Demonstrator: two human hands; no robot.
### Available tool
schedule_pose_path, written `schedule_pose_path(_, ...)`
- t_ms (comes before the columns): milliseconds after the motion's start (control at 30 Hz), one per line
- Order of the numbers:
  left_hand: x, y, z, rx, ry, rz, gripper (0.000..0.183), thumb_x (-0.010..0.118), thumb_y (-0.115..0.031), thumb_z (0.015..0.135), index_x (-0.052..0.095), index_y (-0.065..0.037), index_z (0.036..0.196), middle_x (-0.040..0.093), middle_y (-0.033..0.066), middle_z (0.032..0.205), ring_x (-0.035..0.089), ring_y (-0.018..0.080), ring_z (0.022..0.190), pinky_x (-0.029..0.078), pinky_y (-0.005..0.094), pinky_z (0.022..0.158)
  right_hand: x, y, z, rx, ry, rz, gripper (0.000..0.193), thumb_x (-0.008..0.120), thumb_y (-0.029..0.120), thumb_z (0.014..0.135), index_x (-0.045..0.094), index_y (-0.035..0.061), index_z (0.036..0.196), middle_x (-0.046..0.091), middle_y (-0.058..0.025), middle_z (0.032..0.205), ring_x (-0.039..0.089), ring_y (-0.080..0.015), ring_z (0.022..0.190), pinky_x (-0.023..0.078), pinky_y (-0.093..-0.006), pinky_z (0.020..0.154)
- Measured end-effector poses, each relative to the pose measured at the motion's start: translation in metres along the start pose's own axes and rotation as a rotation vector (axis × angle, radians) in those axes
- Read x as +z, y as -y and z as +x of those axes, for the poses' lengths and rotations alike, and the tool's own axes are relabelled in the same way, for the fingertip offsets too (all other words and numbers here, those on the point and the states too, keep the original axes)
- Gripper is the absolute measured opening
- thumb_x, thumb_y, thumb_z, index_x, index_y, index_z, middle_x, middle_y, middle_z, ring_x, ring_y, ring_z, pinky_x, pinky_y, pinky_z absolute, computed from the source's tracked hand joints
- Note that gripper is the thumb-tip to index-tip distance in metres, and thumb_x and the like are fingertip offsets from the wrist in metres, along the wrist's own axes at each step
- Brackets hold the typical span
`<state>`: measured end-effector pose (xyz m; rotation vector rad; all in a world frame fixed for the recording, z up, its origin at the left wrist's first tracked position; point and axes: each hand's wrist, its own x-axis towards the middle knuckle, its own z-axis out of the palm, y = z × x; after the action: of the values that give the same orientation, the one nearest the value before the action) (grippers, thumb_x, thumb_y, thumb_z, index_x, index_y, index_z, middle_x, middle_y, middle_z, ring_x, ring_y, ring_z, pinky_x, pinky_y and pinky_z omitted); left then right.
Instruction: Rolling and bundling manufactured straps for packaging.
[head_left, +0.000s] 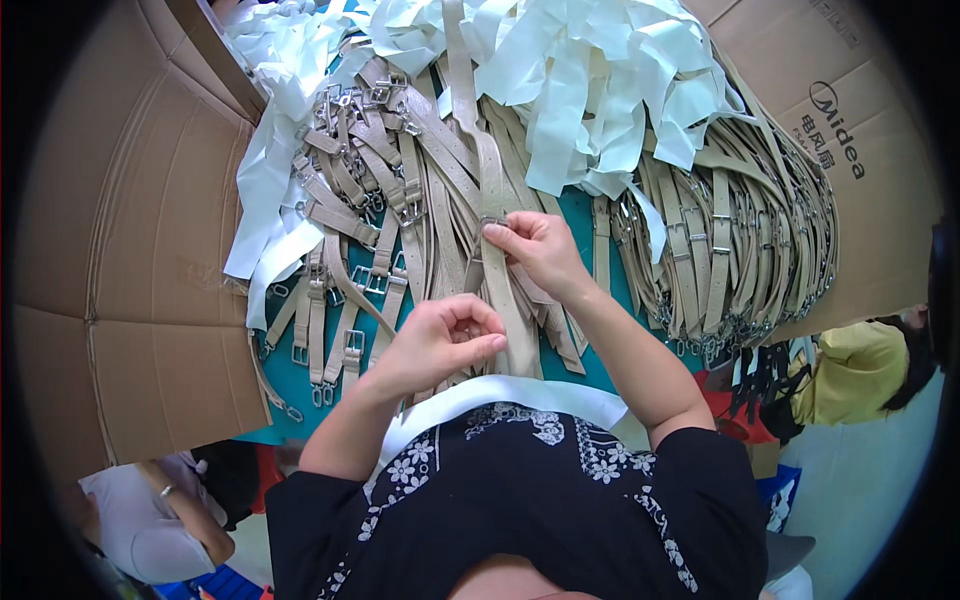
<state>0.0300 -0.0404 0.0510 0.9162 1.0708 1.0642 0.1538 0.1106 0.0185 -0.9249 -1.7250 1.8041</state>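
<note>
A long beige strap runs from the far side of the table toward my body. My right hand pinches it between thumb and fingers, right at a small metal buckle on the strap. My left hand hovers just left of the strap's near part, fingers loosely curled and thumb apart from them, with nothing visible between. Beneath and left of my hands lies a loose pile of beige straps with silver buckles and metal rings. The strap's near end is partly hidden by my clothing and a white strip.
Pale strips of sheet material heap over the far side of the teal tabletop. A dense bundle of beige straps lies at right. Cardboard walls flank the table. Other people are near both lower sides.
</note>
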Motion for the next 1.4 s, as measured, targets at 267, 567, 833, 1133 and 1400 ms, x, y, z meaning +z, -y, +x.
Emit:
schedule_pose_path(267,0.012,0.021,0.009,0.193,-0.51,0.417,0.035,0.072,-0.021,0.074,0.053,0.0,0.094,0.056,0.0015,0.07,0.05,0.0059,0.057,0.04,0.0198,0.05,0.008,0.018,-0.007,-0.151,-0.114,-0.133,0.022,0.063,0.022,0.083,0.064,0.0013,0.077,0.056,0.0031,0.062,0.05,-0.002,0.058,0.044,-0.0198,0.051)
schedule_pose_path(567,-0.02,-0.017,0.009,0.225,-0.095,0.436,0.009,0.064,-0.005,0.078,0.062,0.002,0.084,0.058,0.0014,0.07,0.052,0.0063,0.061,0.041,0.0193,0.053,0.004,0.009,-0.007,-0.208,-0.01,-0.342,0.028,0.06,0.024,0.084,0.062,-0.0012,0.074,0.053,0.0017,0.059,0.044,-0.0041,0.051,0.035,-0.0225,0.046)
schedule_pose_path(833,-0.033,-0.038,0.029,0.564,-0.291,0.72,0.011,0.07,-0.004,0.069,0.064,-0.001,0.078,0.06,0.0061,0.066,0.056,0.0125,0.057,0.044,0.0242,0.052,0.009,0.017,-0.008,-0.02,0.18,-0.144,0.027,0.055,0.019,0.084,0.063,-0.004,0.074,0.061,-0.0068,0.061,0.059,-0.0095,0.054,0.047,-0.0235,0.051)
schedule_pose_path(1133,-0.037,-0.037,0.025,0.713,-0.299,0.717,0.013,0.069,0.001,0.07,0.064,0.0,0.083,0.06,0.0044,0.071,0.056,0.0094,0.061,0.045,0.0208,0.054,0.017,0.03,-0.014,0.124,0.225,-0.01,0.028,0.052,0.022,0.088,0.061,-0.0002,0.073,0.06,-0.0035,0.065,0.059,-0.0081,0.057,0.047,-0.0193,0.051)
schedule_pose_path(1400,-0.044,-0.026,0.023,0.496,-0.276,0.746,0.012,0.068,0.0,0.071,0.064,0.001,0.083,0.06,0.0034,0.071,0.055,0.0078,0.062,0.045,0.0211,0.055,0.015,0.025,-0.013,0.113,0.239,-0.064,0.026,0.053,0.021,0.086,0.061,-0.0013,0.074,0.061,-0.0056,0.063,0.06,-0.0094,0.054,0.047,-0.0201,0.05)
